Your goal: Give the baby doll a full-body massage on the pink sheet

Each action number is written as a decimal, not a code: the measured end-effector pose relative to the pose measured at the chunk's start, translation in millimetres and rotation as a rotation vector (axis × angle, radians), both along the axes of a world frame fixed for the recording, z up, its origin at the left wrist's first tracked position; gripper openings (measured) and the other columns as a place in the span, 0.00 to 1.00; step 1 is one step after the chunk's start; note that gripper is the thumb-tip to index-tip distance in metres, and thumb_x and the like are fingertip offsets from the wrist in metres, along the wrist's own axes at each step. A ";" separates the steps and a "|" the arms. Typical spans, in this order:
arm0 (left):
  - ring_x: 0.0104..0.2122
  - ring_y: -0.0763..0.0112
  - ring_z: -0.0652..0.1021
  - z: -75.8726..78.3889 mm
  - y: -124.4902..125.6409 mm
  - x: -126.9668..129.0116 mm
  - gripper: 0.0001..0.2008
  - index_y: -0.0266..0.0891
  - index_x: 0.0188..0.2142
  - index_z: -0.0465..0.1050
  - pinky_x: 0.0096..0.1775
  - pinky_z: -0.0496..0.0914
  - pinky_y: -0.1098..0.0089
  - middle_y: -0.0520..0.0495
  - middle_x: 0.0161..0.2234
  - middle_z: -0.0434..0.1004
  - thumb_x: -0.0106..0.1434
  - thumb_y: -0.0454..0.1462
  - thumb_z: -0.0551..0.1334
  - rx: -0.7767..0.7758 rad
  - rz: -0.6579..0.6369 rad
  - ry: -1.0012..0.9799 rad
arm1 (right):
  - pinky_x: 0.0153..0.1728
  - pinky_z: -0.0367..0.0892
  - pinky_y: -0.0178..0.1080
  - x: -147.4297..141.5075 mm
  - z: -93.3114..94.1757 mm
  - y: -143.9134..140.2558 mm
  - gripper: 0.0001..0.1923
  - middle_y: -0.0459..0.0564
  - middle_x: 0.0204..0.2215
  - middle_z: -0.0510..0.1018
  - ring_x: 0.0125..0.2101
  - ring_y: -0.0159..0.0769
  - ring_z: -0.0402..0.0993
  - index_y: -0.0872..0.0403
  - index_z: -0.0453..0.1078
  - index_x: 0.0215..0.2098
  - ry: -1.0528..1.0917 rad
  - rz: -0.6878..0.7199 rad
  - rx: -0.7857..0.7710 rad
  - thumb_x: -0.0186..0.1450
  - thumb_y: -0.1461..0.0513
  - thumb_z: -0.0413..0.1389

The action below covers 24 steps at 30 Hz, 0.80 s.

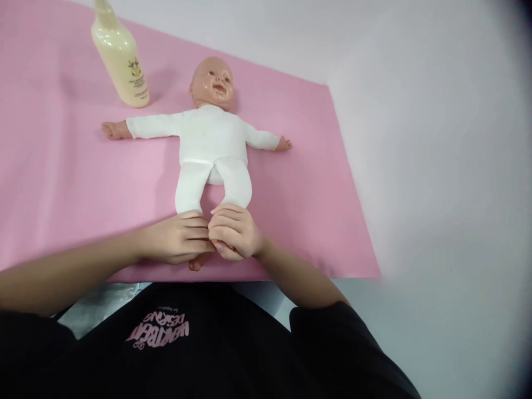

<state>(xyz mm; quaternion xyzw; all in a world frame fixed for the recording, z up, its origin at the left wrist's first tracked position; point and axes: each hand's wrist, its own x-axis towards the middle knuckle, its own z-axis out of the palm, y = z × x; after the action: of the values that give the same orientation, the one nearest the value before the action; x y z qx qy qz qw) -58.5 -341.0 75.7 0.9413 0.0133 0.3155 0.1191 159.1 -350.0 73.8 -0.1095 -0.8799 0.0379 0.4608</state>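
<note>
On pink tabletop point(316, 216), doll point(213, 136) is lying face-up, L hand point(179, 238) & R hand point(235, 230) each wrapping curled fingers round a lower leg; bottle point(120, 66) label's showing too small, shirt point(233, 354) reading "HEARTBEAT".

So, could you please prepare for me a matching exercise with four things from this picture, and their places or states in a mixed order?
Column one:
1. baby doll
2. labelled bottle
3. left hand
4. right hand

Column two:
A. curled around the doll's lower leg at the picture's right
B. dressed in white, lying face up with arms spread
C. over the doll's lower leg at the picture's left
D. pale yellow, standing near the doll's head

Right pairs: 1-B, 2-D, 3-C, 4-A.
</note>
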 end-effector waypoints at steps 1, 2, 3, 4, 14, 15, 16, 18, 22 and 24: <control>0.41 0.64 0.80 0.4 0.3 0.2 0.11 0.41 0.43 0.80 0.51 0.75 0.62 0.45 0.39 0.84 0.78 0.36 0.58 0.000 0.001 0.002 | 0.44 0.77 0.41 -0.2 0.4 -0.2 0.09 0.47 0.28 0.77 0.31 0.34 0.74 0.52 0.70 0.37 0.004 0.003 -0.003 0.74 0.64 0.50; 0.40 0.64 0.80 0.7 0.4 0.3 0.11 0.42 0.43 0.80 0.51 0.75 0.62 0.45 0.39 0.84 0.77 0.36 0.58 0.000 0.003 0.005 | 0.44 0.77 0.41 -0.4 0.3 -0.2 0.09 0.46 0.28 0.76 0.31 0.34 0.75 0.52 0.70 0.37 0.007 0.001 -0.002 0.73 0.64 0.50; 0.40 0.64 0.79 1.1 0.3 0.4 0.11 0.42 0.43 0.80 0.51 0.75 0.62 0.45 0.39 0.84 0.77 0.35 0.58 0.003 0.004 0.006 | 0.44 0.77 0.41 -0.8 -0.1 -0.1 0.08 0.46 0.28 0.76 0.32 0.34 0.75 0.52 0.69 0.37 0.009 -0.008 0.001 0.73 0.63 0.50; 0.40 0.64 0.79 1.3 0.2 0.3 0.11 0.41 0.42 0.80 0.51 0.75 0.62 0.45 0.39 0.84 0.77 0.35 0.58 0.007 0.004 0.005 | 0.44 0.77 0.41 -1.1 -1.1 0.0 0.08 0.46 0.28 0.77 0.32 0.34 0.75 0.51 0.69 0.37 0.010 -0.022 0.004 0.73 0.62 0.50; 0.39 0.64 0.80 0.4 0.8 1.6 0.10 0.42 0.41 0.79 0.50 0.75 0.61 0.45 0.37 0.83 0.78 0.38 0.60 -0.002 -0.023 -0.017 | 0.44 0.77 0.41 -0.6 -7.5 -1.8 0.07 0.46 0.29 0.76 0.36 0.35 0.75 0.50 0.69 0.35 -0.083 -0.089 0.036 0.72 0.63 0.53; 0.39 0.64 0.80 0.0 0.7 1.2 0.09 0.43 0.42 0.80 0.50 0.75 0.61 0.46 0.38 0.84 0.77 0.38 0.61 -0.006 -0.022 -0.010 | 0.44 0.77 0.41 -0.5 -7.2 -1.8 0.08 0.46 0.30 0.76 0.36 0.35 0.75 0.50 0.70 0.35 -0.087 -0.081 0.033 0.73 0.62 0.52; 0.40 0.65 0.80 -0.7 0.5 0.5 0.08 0.45 0.44 0.81 0.51 0.75 0.62 0.46 0.39 0.84 0.77 0.39 0.62 -0.011 -0.018 0.003 | 0.44 0.77 0.42 -0.4 -7.0 -1.6 0.10 0.47 0.30 0.76 0.36 0.36 0.75 0.51 0.70 0.36 -0.085 -0.070 0.033 0.75 0.61 0.50; 0.41 0.66 0.81 -2.5 0.1 -1.3 0.07 0.48 0.47 0.82 0.52 0.74 0.62 0.48 0.41 0.86 0.76 0.38 0.63 -0.028 -0.002 0.039 | 0.44 0.77 0.42 -0.2 -7.5 -0.7 0.16 0.49 0.31 0.77 0.37 0.36 0.76 0.52 0.71 0.36 -0.051 -0.040 0.029 0.78 0.58 0.47; 0.44 0.66 0.82 -5.7 -0.1 -4.4 0.07 0.49 0.48 0.82 0.55 0.74 0.61 0.48 0.45 0.86 0.75 0.38 0.65 -0.066 0.006 0.071 | 0.46 0.78 0.44 0.2 -9.4 1.2 0.20 0.49 0.32 0.78 0.38 0.38 0.77 0.52 0.73 0.40 0.002 -0.011 0.026 0.78 0.49 0.47; 0.45 0.65 0.82 -5.3 0.0 -4.6 0.05 0.48 0.47 0.82 0.54 0.75 0.61 0.48 0.46 0.86 0.74 0.38 0.67 -0.079 -0.003 0.036 | 0.48 0.78 0.48 0.0 -8.7 1.4 0.20 0.49 0.33 0.79 0.38 0.39 0.77 0.53 0.73 0.45 -0.008 -0.053 0.037 0.76 0.46 0.51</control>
<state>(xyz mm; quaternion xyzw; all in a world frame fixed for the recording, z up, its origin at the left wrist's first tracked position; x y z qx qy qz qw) -63.2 -340.9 70.4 0.9415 0.0264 0.2973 0.1564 159.1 -348.6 65.0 -0.1244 -0.8792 0.0089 0.4599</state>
